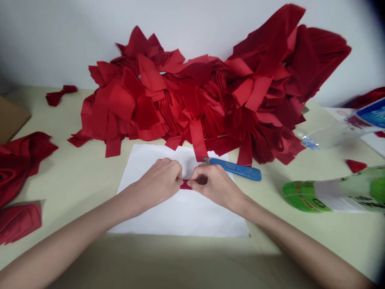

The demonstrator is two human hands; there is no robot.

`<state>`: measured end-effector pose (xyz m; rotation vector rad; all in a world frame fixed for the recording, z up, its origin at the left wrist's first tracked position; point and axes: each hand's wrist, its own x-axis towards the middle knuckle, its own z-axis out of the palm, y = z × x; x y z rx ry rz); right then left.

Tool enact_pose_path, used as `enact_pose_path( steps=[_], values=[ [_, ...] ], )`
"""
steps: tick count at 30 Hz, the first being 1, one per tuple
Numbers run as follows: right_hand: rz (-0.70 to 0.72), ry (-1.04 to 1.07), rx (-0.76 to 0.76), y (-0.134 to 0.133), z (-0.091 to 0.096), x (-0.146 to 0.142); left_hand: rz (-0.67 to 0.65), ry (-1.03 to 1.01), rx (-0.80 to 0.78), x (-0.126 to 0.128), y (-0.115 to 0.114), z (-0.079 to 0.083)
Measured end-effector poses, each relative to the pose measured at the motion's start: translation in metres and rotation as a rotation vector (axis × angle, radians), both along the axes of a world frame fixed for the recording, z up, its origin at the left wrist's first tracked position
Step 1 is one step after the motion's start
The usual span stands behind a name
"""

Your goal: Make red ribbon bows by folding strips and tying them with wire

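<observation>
Between my two hands, low over a white sheet of paper (180, 218), a short piece of red ribbon (185, 185) shows. My left hand (164, 180) is closed, its thumb and fingertips pinching the ribbon's left end. The right end is pinched by my right hand (215, 182), thumb against forefinger. Most of the ribbon is hidden by the fingers. Just beyond my right hand lies a blue-handled cutter (236, 168), its metal tip pointing left. Behind the paper rises a large heap of red fabric strips (192, 96), some hanging onto the sheet's far edge.
Folded red cloth (21, 164) lies at the left, with a cardboard box (12, 118) behind it. On the right are a green-and-clear bottle (333, 190) on its side and a clear plastic bottle (345, 124) with a blue label. A pale wall (75, 36) stands behind the table.
</observation>
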<state>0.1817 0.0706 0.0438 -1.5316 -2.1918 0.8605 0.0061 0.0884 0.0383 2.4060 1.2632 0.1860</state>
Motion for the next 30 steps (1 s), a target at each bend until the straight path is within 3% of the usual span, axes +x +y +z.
enact_pose_path(
  steps=[10,14,19,23,26,30],
  values=[
    [0.044,-0.068,-0.038,0.009,-0.002,0.001,0.015,0.000,-0.001,0.001,0.002,0.000],
    [0.051,-0.078,-0.026,0.010,-0.003,0.000,0.052,0.008,-0.070,0.004,0.004,0.003],
    [0.066,-0.126,-0.040,0.016,0.002,-0.004,0.123,0.084,-0.211,0.014,0.014,0.017],
    [0.098,-0.210,-0.075,0.025,0.009,-0.007,0.109,0.114,-0.294,0.018,0.024,0.024],
    [0.135,-0.231,-0.065,0.024,0.009,-0.006,0.065,0.075,-0.260,0.014,0.023,0.018],
    [0.207,-0.200,0.075,0.014,0.000,0.002,0.012,-0.003,-0.019,0.003,0.005,0.002]
  ],
)
